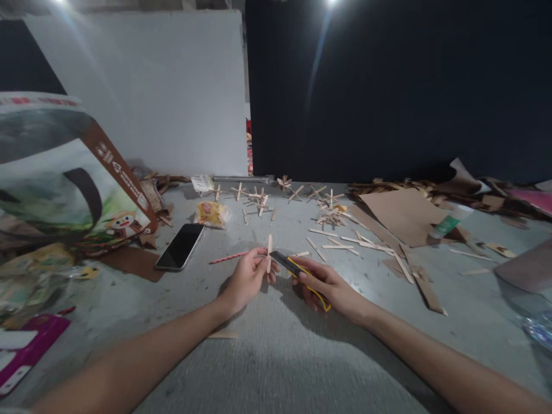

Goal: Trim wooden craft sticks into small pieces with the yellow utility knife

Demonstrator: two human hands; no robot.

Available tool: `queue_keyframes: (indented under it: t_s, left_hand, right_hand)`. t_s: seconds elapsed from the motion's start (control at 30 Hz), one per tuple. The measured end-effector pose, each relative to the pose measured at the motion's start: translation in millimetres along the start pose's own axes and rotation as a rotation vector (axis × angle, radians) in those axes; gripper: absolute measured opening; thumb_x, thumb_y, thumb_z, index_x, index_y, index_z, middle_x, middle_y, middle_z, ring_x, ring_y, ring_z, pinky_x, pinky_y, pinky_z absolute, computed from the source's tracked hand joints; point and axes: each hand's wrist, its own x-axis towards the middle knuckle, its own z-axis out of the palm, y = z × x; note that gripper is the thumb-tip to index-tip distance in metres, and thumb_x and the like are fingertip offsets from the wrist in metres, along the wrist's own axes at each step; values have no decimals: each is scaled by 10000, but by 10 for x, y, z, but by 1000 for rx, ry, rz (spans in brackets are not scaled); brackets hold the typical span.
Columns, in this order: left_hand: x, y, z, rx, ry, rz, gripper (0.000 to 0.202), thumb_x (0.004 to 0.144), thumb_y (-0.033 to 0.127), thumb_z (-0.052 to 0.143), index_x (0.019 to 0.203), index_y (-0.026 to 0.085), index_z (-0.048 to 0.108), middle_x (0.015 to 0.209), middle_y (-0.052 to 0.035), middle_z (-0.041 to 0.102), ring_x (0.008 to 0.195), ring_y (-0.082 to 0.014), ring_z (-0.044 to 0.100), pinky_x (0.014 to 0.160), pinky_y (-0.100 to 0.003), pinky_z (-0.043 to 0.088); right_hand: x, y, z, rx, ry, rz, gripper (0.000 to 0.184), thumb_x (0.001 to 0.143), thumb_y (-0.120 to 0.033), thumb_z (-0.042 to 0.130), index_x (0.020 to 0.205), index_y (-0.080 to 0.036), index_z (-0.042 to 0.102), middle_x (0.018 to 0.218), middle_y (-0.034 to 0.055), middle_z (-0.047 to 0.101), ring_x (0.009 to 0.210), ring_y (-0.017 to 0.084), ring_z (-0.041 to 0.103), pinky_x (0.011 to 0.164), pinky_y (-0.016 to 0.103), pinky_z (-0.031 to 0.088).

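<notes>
Pinched upright in my left hand [251,272] is a wooden craft stick [269,247]. My right hand [322,283] is closed around a yellow and black utility knife [297,269], its tip touching or very close to the stick's side. Behind my left hand lies a red and white striped pencil-like rod [229,257]. Loose craft sticks [337,247] are scattered to the right of my hands. Farther back stand several small crossed-stick pieces [261,202]. One more stick [223,334] lies in front of my left wrist, partly covered by the forearm.
A phone [180,247] and a large printed bag [99,190] are on the left, with a magenta object [37,348] nearer me. A small yellow packet [211,214] sits behind. Cardboard pieces [399,215], a white-green tube [451,222] and a greyish cylinder [526,267] occupy the right.
</notes>
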Motion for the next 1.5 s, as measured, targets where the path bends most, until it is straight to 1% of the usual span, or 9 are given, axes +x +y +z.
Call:
queue_keyframes:
  t_s: [0.5, 0.67, 0.83, 1.03, 1.1, 1.2, 1.27, 1.37, 1.5]
  left_hand:
    - [-2, -7, -19, -10, -13, -17, 419, 850, 549, 752, 967, 185, 581, 714, -17, 717, 535, -133, 619, 548, -262, 449]
    - [3, -22, -22, -1, -25, -32, 389, 862, 535, 733, 954, 186, 587, 684, 4, 689, 536, -127, 618, 552, -257, 440]
    - [11, -31, -22, -7, 2, -20, 414, 850, 551, 741, 984, 186, 600, 730, -24, 730, 553, -142, 639, 572, -270, 475]
    - [2, -9, -10, -29, 4, -22, 432, 830, 562, 767, 955, 183, 604, 764, -44, 750, 579, -149, 655, 607, -283, 514]
    - [-5, -1, -10, -34, 10, -34, 434, 812, 544, 795, 967, 182, 611, 787, -48, 757, 598, -154, 666, 625, -290, 527]
    - [-15, 7, -16, -50, 19, -50, 448, 801, 531, 819, 993, 179, 618, 863, -73, 785, 618, -155, 678, 650, -299, 542]
    - [-19, 12, -21, -43, 18, -50, 460, 809, 535, 818, 1017, 175, 622, 913, -94, 801, 635, -158, 687, 664, -303, 548]
    - [-18, 11, -26, -22, 13, -43, 453, 812, 546, 819, 986, 176, 622, 923, -100, 807, 651, -165, 699, 668, -303, 555]
    - [-11, 5, -26, -32, 30, -30, 433, 792, 543, 836, 886, 190, 604, 794, -57, 781, 642, -181, 719, 667, -307, 573]
  right_hand:
    - [3, -1, 3, 60, 2, 6, 619, 937, -583, 717, 1435, -231, 616, 934, 25, 689, 515, 83, 582, 404, 192, 390]
    - [-2, 26, 34, 96, 58, -30, 646, 920, -610, 725, 1430, -225, 631, 894, 20, 695, 488, 80, 556, 393, 190, 368]
    - [-2, 37, 52, 53, 93, -52, 648, 914, -619, 728, 1427, -235, 631, 891, 12, 685, 468, 68, 543, 400, 189, 366]
    - [-26, 28, 95, -132, 117, -91, 672, 939, -661, 660, 1422, -194, 634, 785, -10, 627, 465, 90, 506, 408, 213, 373]
    - [-37, 47, 99, -273, 243, -207, 581, 968, -615, 643, 1356, -185, 687, 752, -5, 614, 526, 117, 538, 470, 232, 428]
    - [-50, 80, 86, -568, 471, -490, 391, 1020, -476, 612, 1264, -205, 753, 917, 69, 680, 767, 178, 651, 677, 288, 537]
    - [-56, 95, 79, -721, 501, -606, 341, 1053, -384, 565, 1292, -223, 748, 1028, 101, 692, 875, 197, 676, 778, 318, 559]
    - [-68, 100, 93, -841, 457, -630, 346, 1073, -340, 525, 1326, -217, 726, 1030, 109, 688, 876, 202, 694, 784, 322, 575]
    - [-109, 64, 146, -928, 412, -510, 384, 1071, -422, 537, 1350, -213, 697, 1013, 114, 685, 845, 220, 706, 756, 338, 579]
